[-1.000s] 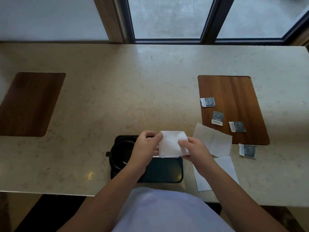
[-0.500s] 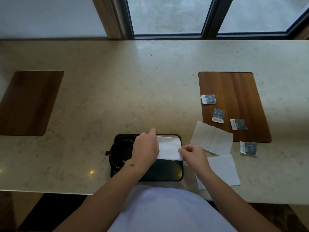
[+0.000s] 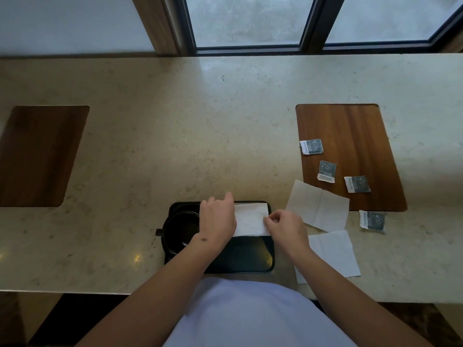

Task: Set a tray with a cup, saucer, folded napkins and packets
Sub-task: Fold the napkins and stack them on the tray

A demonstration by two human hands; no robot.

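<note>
A black tray [image 3: 250, 261] lies at the counter's near edge. A black cup [image 3: 181, 230] on a black saucer stands in its left half. A folded white napkin [image 3: 250, 219] rests flat on the tray's far right part. My left hand [image 3: 218, 217] presses on the napkin's left edge and partly hides the cup. My right hand [image 3: 285, 225] pinches the napkin's right edge with its fingertips. Two more white napkins, one unfolded [image 3: 318, 206] and one nearer [image 3: 333, 251], lie right of the tray. Several grey packets lie on and beside a wooden mat, one [image 3: 372, 220] on the counter.
The beige stone counter [image 3: 175, 136] runs wide, with a wooden mat [image 3: 355, 136] at right and another [image 3: 37, 154] at left. Three packets [image 3: 311, 146], [image 3: 327, 171], [image 3: 357, 184] sit on the right mat. A window frame lines the far edge.
The folded napkin came down from above the tray and now lies flat on it, with both hands lowered onto its edges.
</note>
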